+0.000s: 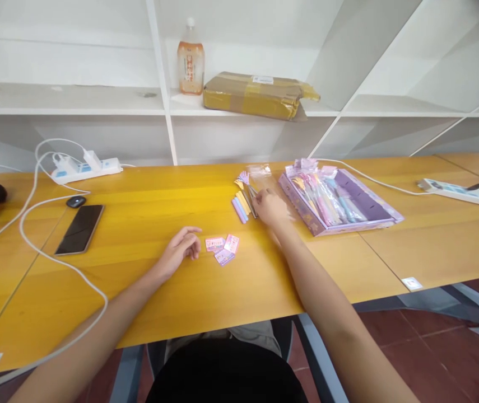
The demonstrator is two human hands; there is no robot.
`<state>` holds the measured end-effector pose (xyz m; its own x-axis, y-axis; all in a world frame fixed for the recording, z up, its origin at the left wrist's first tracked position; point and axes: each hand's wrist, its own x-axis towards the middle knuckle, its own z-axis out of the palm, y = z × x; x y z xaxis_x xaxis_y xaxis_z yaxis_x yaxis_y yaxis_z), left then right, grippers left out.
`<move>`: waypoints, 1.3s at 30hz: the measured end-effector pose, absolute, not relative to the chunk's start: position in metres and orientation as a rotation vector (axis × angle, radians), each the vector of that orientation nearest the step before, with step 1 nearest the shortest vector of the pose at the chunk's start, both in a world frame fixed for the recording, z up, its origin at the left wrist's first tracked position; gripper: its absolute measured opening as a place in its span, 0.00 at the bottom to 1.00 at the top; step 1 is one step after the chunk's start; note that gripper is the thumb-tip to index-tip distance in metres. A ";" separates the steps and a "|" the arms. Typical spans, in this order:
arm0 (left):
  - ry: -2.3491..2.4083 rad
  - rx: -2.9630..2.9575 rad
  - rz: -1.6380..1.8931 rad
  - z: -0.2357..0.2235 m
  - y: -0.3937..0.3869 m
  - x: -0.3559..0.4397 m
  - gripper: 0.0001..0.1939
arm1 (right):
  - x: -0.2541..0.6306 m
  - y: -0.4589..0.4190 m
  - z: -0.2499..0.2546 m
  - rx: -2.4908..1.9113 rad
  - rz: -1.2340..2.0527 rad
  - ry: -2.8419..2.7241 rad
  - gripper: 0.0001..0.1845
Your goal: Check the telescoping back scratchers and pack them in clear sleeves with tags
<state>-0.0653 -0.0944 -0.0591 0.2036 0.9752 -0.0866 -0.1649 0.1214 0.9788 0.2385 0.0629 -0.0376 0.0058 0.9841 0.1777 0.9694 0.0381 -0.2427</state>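
Observation:
My right hand point(271, 207) is closed at the far side of the table, its fingertips pinching a slim silver rod point(252, 207). Just left of it lie yellow sticks point(243, 202) and lilac and blue sticks point(240, 210), side by side. A purple claw-shaped head point(244, 177) and a yellow one point(238, 183) top this group, like small back scratchers. My left hand point(181, 247) rests on the table with its index finger stretched and the others loosely bent, holding nothing. Beside it are three small printed cards point(224, 256), pink and purple.
A purple tray box point(376, 208) with several bagged claw-ended sticks point(327, 198) stands to the right. Clear plastic bags point(260, 171) lie behind my right hand. Leftward are a phone point(80, 229), a black mouse point(75, 201), a power strip point(88, 170) and a trailing white cable point(80, 272).

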 end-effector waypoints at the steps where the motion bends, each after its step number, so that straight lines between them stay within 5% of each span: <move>1: 0.992 1.105 1.064 -0.059 -0.094 -0.065 0.18 | 0.239 0.063 -0.044 -1.999 0.073 -2.016 0.16; 19: 1.035 1.185 0.981 -0.063 -0.095 -0.068 0.17 | 0.247 0.063 -0.047 -1.993 0.171 -1.871 0.19; 33: 1.026 1.230 0.965 -0.063 -0.096 -0.068 0.18 | 0.207 0.026 -0.040 -1.867 0.137 -2.435 0.21; 39: 1.030 1.277 0.938 -0.059 -0.094 -0.066 0.22 | 0.199 0.017 -0.045 -1.495 0.617 -2.192 0.16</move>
<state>-0.0655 -0.0942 -0.0592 0.2861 0.9551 -0.0772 0.0125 0.0768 0.9970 0.1986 0.0166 -0.0445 -0.3372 0.9373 0.0881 0.7535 0.3249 -0.5715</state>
